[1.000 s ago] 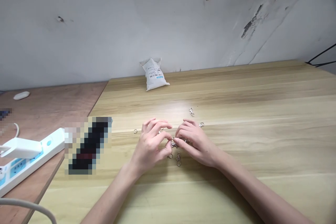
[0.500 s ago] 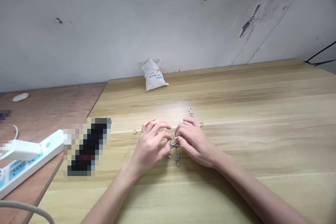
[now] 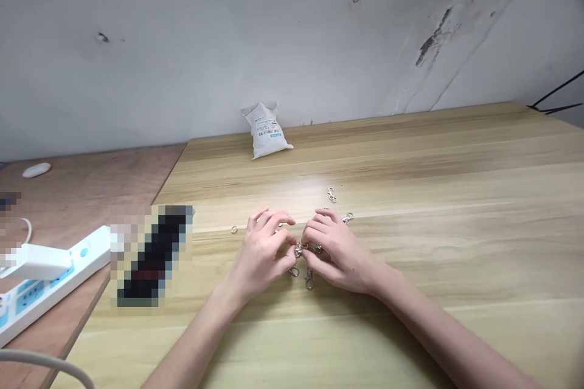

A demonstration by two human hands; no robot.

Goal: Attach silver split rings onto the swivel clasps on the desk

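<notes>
My left hand (image 3: 262, 252) and my right hand (image 3: 337, 249) meet at the middle of the light wooden table (image 3: 410, 194). Both pinch the same small metal snap clasp (image 3: 302, 250) between thumb and fingertips, the other fingers curled. A second clasp (image 3: 309, 278) and a small split ring (image 3: 294, 271) lie just below the hands. More clasps lie beyond: a clasp behind the hands (image 3: 331, 195) and a clasp by my right knuckles (image 3: 349, 217). A loose ring (image 3: 234, 230) lies to the left.
A small white packet (image 3: 268, 129) leans at the wall at the table's back. On a darker table to the left lies a white power strip (image 3: 50, 276) with a plug and grey cable (image 3: 41, 361). A pixelated dark block (image 3: 152, 255) sits at the table edge.
Both hands have closed in slightly around the clasp, fingers curling tighter. The view has shifted a little. Nothing else has moved.
</notes>
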